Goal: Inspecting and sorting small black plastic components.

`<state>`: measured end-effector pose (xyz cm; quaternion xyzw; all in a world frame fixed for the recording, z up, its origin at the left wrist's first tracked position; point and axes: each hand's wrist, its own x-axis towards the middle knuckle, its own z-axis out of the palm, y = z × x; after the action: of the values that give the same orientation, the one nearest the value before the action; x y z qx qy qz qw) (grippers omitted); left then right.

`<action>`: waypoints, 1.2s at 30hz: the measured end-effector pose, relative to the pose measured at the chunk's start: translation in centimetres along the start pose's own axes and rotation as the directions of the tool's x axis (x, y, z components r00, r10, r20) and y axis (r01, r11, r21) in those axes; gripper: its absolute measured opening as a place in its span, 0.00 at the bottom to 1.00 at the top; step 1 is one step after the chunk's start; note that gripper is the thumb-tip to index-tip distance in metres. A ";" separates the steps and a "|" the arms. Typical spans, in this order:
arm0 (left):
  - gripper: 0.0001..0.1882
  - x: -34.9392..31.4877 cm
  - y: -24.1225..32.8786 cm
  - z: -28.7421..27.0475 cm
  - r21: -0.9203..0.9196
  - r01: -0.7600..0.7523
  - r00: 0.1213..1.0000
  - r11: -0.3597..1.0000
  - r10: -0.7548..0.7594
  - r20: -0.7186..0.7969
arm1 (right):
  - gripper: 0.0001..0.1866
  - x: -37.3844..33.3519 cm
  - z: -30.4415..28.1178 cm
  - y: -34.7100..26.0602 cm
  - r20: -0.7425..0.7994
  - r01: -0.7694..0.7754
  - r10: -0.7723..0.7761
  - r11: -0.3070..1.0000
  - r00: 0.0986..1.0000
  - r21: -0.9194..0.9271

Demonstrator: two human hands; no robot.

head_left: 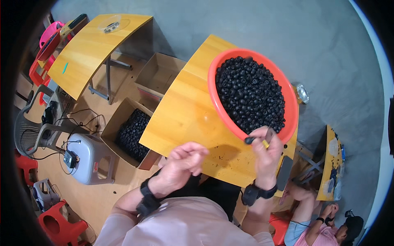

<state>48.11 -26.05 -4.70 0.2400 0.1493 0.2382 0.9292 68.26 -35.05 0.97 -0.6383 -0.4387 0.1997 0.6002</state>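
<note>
My right hand (267, 153) is closed at the near rim of the orange-red basin (212, 88), pinching a small round black part (249, 140) at its fingertips. In the same hand sits a small tool with a yellow piece (266, 144) and what looks like a short blade; the fingers cover most of it. The basin is heaped with small black hollow parts (250, 92). My left hand (184, 160) hovers over the near table edge, its fingers curled in. Whether anything is between them is hidden. Both wrists wear black bands.
Under the basin is a yellow table (180, 110) with black crumbs. To its left, one cardboard box (107, 126) holds black parts; another cardboard box (158, 71) stands behind. A grey stool (88, 160) carries a cabled device. Another person (312, 225) sits at the lower right.
</note>
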 end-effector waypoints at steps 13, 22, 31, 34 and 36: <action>0.13 -0.5 -4.8 0.3 -0.097 0.009 0.999 0.995 -0.004 0.049 | 0.07 -8.2 5.3 2.8 0.034 0.103 -0.105 0.993 0.994 0.050; 0.16 -0.6 -5.5 0.0 0.155 0.059 0.978 0.986 -0.088 0.188 | 0.11 -7.9 2.7 1.8 0.221 0.248 -0.225 0.965 0.949 -0.081; 0.15 -0.9 -6.1 0.9 0.009 0.188 0.959 0.982 -0.186 0.214 | 0.10 -9.2 2.5 2.2 0.134 0.196 -0.206 0.977 0.969 0.082; 0.15 -1.0 -6.7 1.0 -0.053 0.229 0.957 0.972 -0.214 0.195 | 0.12 -9.4 2.1 2.1 0.156 0.135 -0.154 0.983 0.976 0.125; 0.15 -0.9 -7.2 0.9 -0.074 0.243 0.953 0.967 -0.224 0.204 | 0.12 -9.6 1.9 2.2 0.146 0.072 -0.098 0.983 0.984 0.171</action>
<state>50.35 -32.35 -7.54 0.1967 0.0736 0.1091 0.9716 62.32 -41.32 -4.08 -0.5496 -0.4927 0.2582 0.6233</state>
